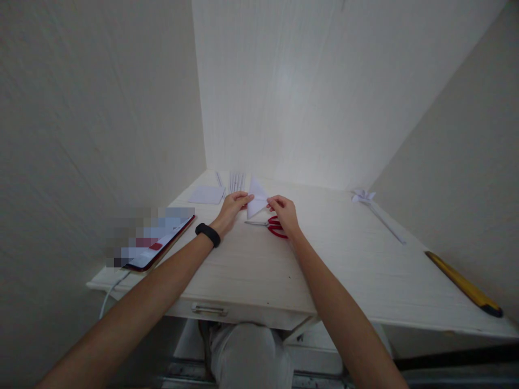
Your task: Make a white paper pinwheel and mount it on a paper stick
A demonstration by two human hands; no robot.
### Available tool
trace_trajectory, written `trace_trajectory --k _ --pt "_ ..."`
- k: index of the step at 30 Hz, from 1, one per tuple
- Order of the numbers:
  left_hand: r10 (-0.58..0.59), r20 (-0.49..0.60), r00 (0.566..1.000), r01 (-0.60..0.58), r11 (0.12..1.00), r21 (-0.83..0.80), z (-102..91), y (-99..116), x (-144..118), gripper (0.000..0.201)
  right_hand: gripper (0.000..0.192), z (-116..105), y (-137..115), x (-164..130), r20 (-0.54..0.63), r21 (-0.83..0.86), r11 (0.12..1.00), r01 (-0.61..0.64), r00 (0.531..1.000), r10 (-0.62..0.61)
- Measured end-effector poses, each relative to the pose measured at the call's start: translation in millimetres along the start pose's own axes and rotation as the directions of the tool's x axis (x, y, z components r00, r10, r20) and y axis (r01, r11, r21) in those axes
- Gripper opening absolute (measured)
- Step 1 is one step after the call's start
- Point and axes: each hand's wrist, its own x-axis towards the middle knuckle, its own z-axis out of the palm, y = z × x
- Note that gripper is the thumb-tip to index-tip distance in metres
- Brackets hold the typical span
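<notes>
Between my two hands is a white sheet of paper folded into a triangle (256, 199), its point toward the right. My left hand (235, 204), with a black band on the wrist, pinches the paper's left edge between thumb and fingers. At the right corner, my right hand (284, 209) grips the tip with thumb and fingertips. Red-handled scissors (277, 227) lie on the table just below the paper, blades to the left, their handles partly behind my right hand. A stack of square white paper (206, 194) rests left of my left hand.
Thin white strips (237, 181) lie at the back. A phone or tablet (162, 243) with a cable (106, 300) sits at the left edge. On the right are a paper pinwheel on a stick (381, 216) and a yellow cutter (464, 283). Walls enclose the white table (251, 275).
</notes>
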Motion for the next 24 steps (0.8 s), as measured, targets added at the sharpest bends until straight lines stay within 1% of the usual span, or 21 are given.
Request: trace_trajectory --k 7,11,20,24 --pt "0.02 0.01 1.0 -0.021 0.993 0.114 -2.3 -2.4 0.3 0.027 0.026 -2.4 4.0 0.6 -0.063 -0.008 1.0 -0.003 0.998 0.003" --pt "0.029 0.02 0.999 -0.032 0.987 0.157 -3.1 -2.6 0.6 0.027 0.027 -2.6 3.3 0.3 -0.075 -0.025 1.0 0.004 0.997 -0.005" --pt "0.03 0.029 0.999 -0.035 0.984 0.175 -5.4 -5.7 4.4 0.026 0.03 -2.3 -2.0 -1.0 -0.084 -0.029 0.999 0.025 0.996 -0.027" --pt "0.028 0.025 0.999 -0.031 0.989 0.147 -4.6 -5.3 4.5 0.025 0.03 -4.1 -1.4 -1.3 -0.09 -0.029 0.999 0.025 0.996 -0.028"
